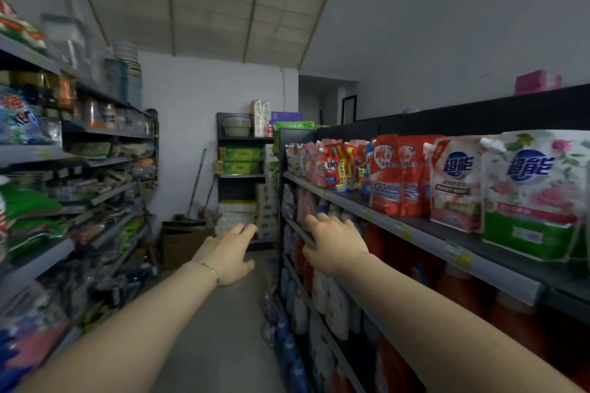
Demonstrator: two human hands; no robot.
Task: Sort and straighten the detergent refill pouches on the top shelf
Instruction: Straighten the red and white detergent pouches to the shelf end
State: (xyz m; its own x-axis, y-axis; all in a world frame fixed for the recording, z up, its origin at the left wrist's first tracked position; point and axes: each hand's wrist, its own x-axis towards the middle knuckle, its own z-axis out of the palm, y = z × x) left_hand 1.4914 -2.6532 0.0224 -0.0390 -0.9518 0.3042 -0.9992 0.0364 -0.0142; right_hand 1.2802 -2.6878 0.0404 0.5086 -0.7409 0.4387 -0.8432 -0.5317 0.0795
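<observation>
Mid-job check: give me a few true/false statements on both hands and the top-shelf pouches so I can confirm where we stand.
1. The right hand grips a pouch. False: it holds no pouch and is lower than the top shelf, in front of the lower shelves.
2. The left hand reaches out over the aisle, holding nothing. True.
3. The white rose-print pouches are the nearest ones on the top shelf. True.
4. The red pouches lie flat on the top shelf. False: they stand upright.
5. The bracelet is on the left wrist. True.
</observation>
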